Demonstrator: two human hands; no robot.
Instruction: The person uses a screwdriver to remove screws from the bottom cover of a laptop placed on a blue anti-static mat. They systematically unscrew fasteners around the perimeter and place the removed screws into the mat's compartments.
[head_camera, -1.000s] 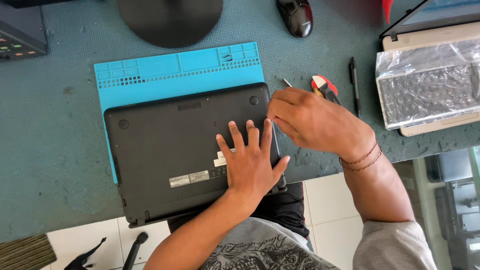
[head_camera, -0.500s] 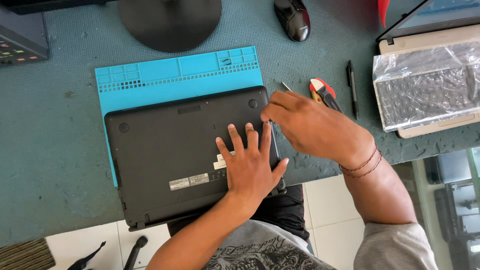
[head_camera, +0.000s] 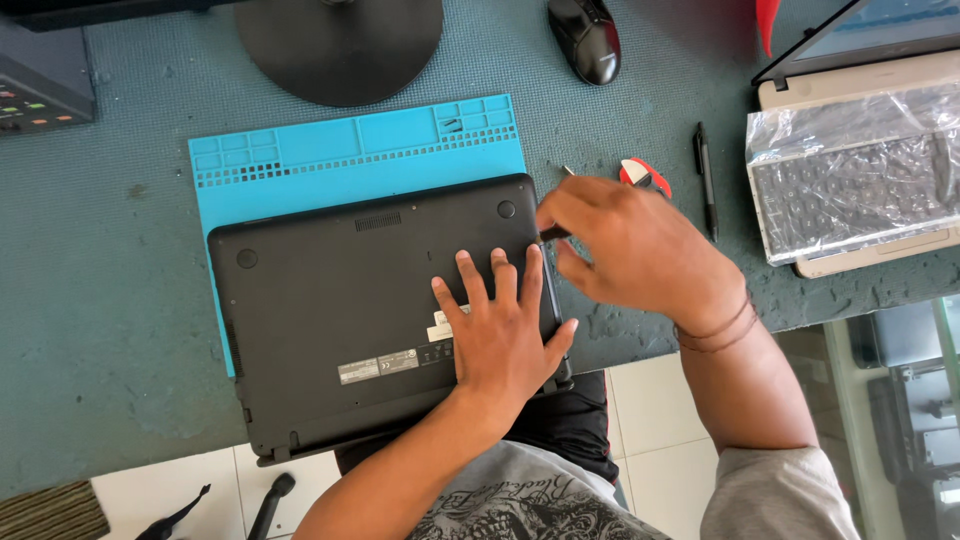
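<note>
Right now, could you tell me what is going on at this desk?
A person has a black laptop lying bottom-up on a blue work mat on the desk. The left hand presses flat on its base near the right edge. The right hand grips a slim dark tool at the laptop's upper right edge; its tip is hidden. A black pen and a red-handled tool lie beside it.

Black laptop (head_camera: 350, 300), underside up, on blue mat (head_camera: 360, 150)
</note>
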